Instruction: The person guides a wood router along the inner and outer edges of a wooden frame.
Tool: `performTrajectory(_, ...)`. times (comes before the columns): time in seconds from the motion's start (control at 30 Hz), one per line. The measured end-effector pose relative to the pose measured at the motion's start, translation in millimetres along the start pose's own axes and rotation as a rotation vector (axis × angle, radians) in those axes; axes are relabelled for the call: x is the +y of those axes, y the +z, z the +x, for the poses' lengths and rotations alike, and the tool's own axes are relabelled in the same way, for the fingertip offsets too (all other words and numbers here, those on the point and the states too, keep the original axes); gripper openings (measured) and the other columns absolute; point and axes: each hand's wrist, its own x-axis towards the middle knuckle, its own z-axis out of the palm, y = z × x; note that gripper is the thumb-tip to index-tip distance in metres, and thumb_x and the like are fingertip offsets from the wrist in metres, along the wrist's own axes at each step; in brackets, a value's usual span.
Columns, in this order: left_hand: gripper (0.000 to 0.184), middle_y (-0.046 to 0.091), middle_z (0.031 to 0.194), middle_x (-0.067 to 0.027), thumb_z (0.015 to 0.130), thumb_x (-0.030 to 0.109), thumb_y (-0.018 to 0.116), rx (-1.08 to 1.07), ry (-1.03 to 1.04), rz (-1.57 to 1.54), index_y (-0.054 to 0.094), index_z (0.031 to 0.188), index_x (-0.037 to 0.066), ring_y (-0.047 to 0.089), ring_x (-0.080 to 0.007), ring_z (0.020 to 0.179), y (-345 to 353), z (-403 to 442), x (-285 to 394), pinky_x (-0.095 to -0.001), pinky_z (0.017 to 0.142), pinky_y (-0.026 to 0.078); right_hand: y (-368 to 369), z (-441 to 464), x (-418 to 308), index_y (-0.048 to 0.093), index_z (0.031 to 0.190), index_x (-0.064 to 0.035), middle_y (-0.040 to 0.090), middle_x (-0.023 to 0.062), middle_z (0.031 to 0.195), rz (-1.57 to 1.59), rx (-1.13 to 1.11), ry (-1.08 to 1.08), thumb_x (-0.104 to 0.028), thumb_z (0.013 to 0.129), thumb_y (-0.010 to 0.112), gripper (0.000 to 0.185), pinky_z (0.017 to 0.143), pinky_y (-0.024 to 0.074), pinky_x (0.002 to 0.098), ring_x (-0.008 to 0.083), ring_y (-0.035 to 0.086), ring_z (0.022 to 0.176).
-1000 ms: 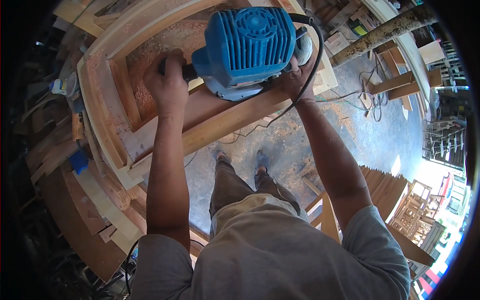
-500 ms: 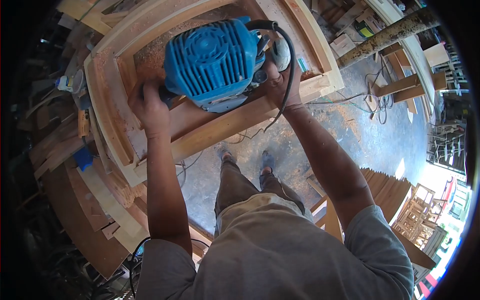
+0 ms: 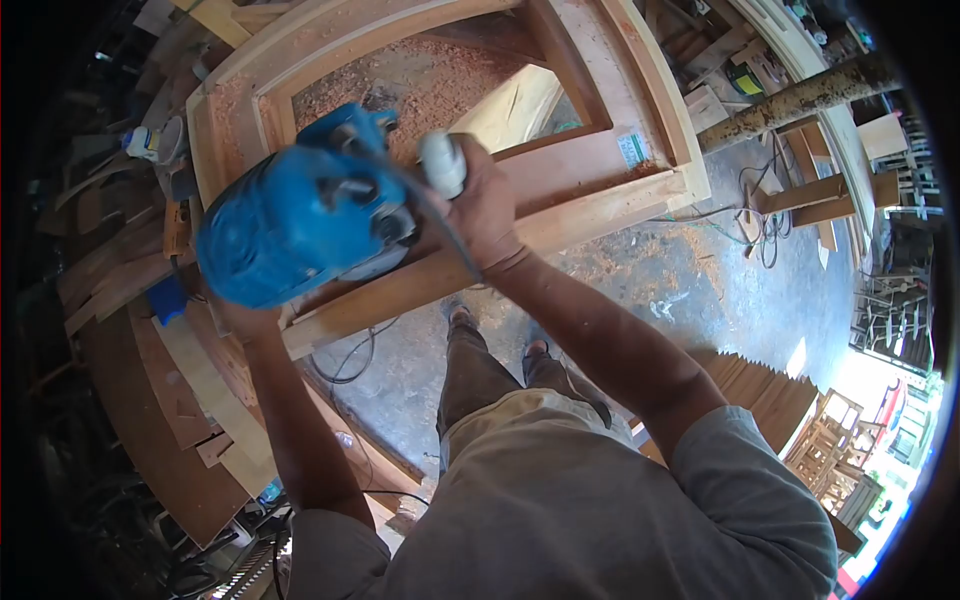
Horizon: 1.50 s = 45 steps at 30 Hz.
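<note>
A blue power tool [image 3: 290, 225], slightly blurred, sits tilted over the lower left corner of a wooden frame [image 3: 590, 205]. My right hand [image 3: 485, 205] is closed round the tool's pale side knob, with a dark cord crossing in front of the wrist. Most of my left hand [image 3: 250, 322] is hidden beneath the tool's left end, so its fingers do not show. Reddish shavings [image 3: 400, 75] lie inside the frame and along its left side. A small green and white label [image 3: 632, 149] is stuck on the frame's right part.
Wood offcuts and boards [image 3: 150, 370] are piled at the left. A mottled pole [image 3: 800, 103] slants across the upper right, near cables [image 3: 768, 225] on the floor. Stacked wooden pieces [image 3: 755, 395] stand at the lower right. A black cord loop [image 3: 345, 365] lies below the frame.
The blue tool has moved left and down along the frame's near side and turned, with both hands moving along. More of the frame's opening and right side now shows.
</note>
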Motion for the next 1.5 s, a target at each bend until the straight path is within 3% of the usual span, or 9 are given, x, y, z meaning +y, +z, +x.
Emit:
performTrajectory(0.2, 0.024, 0.068, 0.093, -0.0162, 0.088, 0.016, 0.071, -0.008, -0.068, 0.120, 0.065, 0.103, 0.000, 0.066, -0.0354, 0.084, -53.1, -8.8, -48.7, -0.0428, 0.074, 0.052, 50.4, -12.7, -18.8, 0.057, 0.114, -0.0048, 0.063, 0.0201, 0.101, -0.045, -0.087, -0.173, -0.038, 0.082, 0.082, 0.053, 0.084, 0.0520, 0.0452, 0.0387, 0.064, 0.096)
performTrajectory(0.27, 0.023, 0.067, 0.092, -0.0156, 0.088, 0.017, 0.070, -0.016, -0.078, 0.137, 0.065, 0.102, 0.000, 0.065, -0.0343, 0.083, -59.0, -11.9, -53.5, -0.0426, 0.073, 0.052, 55.9, -15.5, -24.7, 0.058, 0.111, -0.0066, 0.065, 0.0156, 0.099, 0.029, -0.069, -0.086, -0.042, 0.083, 0.076, 0.049, 0.099, 0.0468, 0.0501, 0.0404, 0.063, 0.095)
performTrajectory(0.37, 0.021, 0.067, 0.090, -0.0148, 0.089, 0.017, 0.069, -0.026, -0.086, 0.162, 0.064, 0.100, -0.001, 0.065, -0.0328, 0.081, -63.5, -13.1, -56.0, -0.0423, 0.072, 0.051, 52.0, -13.7, -21.1, 0.058, 0.113, -0.0052, 0.064, 0.0183, 0.101, 0.009, -0.114, -0.180, -0.034, 0.082, 0.081, 0.048, 0.085, 0.0514, 0.0464, 0.0388, 0.063, 0.098)
performTrajectory(0.77, 0.019, 0.065, 0.084, -0.0117, 0.092, 0.018, 0.065, -0.067, -0.094, 0.102, 0.063, 0.093, -0.001, 0.062, -0.0267, 0.075, -25.4, -8.7, -25.3, -0.0410, 0.067, 0.048, 7.6, -3.3, -14.4, 0.060, 0.112, -0.0037, 0.064, 0.0194, 0.099, 0.000, -0.134, -0.172, -0.035, 0.080, 0.080, 0.048, 0.086, 0.0514, 0.0492, 0.0434, 0.062, 0.093)
performTrajectory(0.83, 0.019, 0.064, 0.083, -0.0112, 0.092, 0.018, 0.064, -0.079, -0.083, 0.070, 0.063, 0.092, -0.001, 0.061, -0.0257, 0.074, -10.1, -5.1, -11.4, -0.0408, 0.067, 0.047, -10.6, -0.5, -13.1, 0.057, 0.121, -0.0046, 0.068, 0.0181, 0.102, -0.058, -0.154, -0.128, -0.041, 0.084, 0.078, 0.056, 0.110, 0.0396, 0.0556, 0.0400, 0.067, 0.099)
performTrajectory(1.03, 0.020, 0.063, 0.080, -0.0096, 0.094, 0.019, 0.062, -0.114, 0.038, -0.066, 0.063, 0.088, -0.001, 0.060, -0.0227, 0.071, 62.1, 17.6, 52.0, -0.0402, 0.064, 0.045, -65.8, 9.6, 17.3, 0.062, 0.110, -0.0021, 0.065, 0.0204, 0.097, 0.039, 0.040, -0.049, -0.044, 0.082, 0.080, 0.054, 0.081, 0.0526, 0.0467, 0.0415, 0.064, 0.091)
performTrajectory(1.1, 0.021, 0.063, 0.079, -0.0091, 0.094, 0.019, 0.062, -0.126, 0.009, -0.147, 0.063, 0.087, -0.001, 0.059, -0.0216, 0.070, 88.4, 27.4, 76.5, -0.0400, 0.064, 0.045, -91.4, 12.3, 32.6, 0.061, 0.109, -0.0016, 0.064, 0.0208, 0.098, -0.002, 0.037, 0.053, -0.044, 0.080, 0.082, 0.055, 0.082, 0.0531, 0.0453, 0.0403, 0.064, 0.090)
performTrajectory(1.23, 0.024, 0.058, 0.069, -0.0070, 0.093, 0.015, 0.057, -0.106, -0.501, -0.547, 0.061, 0.076, -0.002, 0.053, -0.0160, 0.063, 124.0, 48.1, 155.2, -0.0365, 0.058, 0.042, -141.1, 20.8, 52.8, 0.061, 0.111, -0.0028, 0.065, 0.0177, 0.098, -0.027, 0.085, -0.001, -0.039, 0.081, 0.082, 0.052, 0.080, 0.0534, 0.0398, 0.0335, 0.066, 0.087)
performTrajectory(1.5, 0.026, 0.062, 0.067, -0.0037, 0.091, 0.018, 0.066, -0.142, -0.470, -0.673, 0.064, 0.075, -0.001, 0.054, -0.0102, 0.064, 199.7, 58.4, 210.3, -0.0303, 0.060, 0.044, -208.9, 48.8, 79.0, 0.064, 0.117, 0.0000, 0.068, 0.0077, 0.100, 0.034, 0.253, -0.104, -0.026, 0.091, 0.072, 0.037, 0.085, 0.0527, 0.0328, 0.0154, 0.063, 0.092)
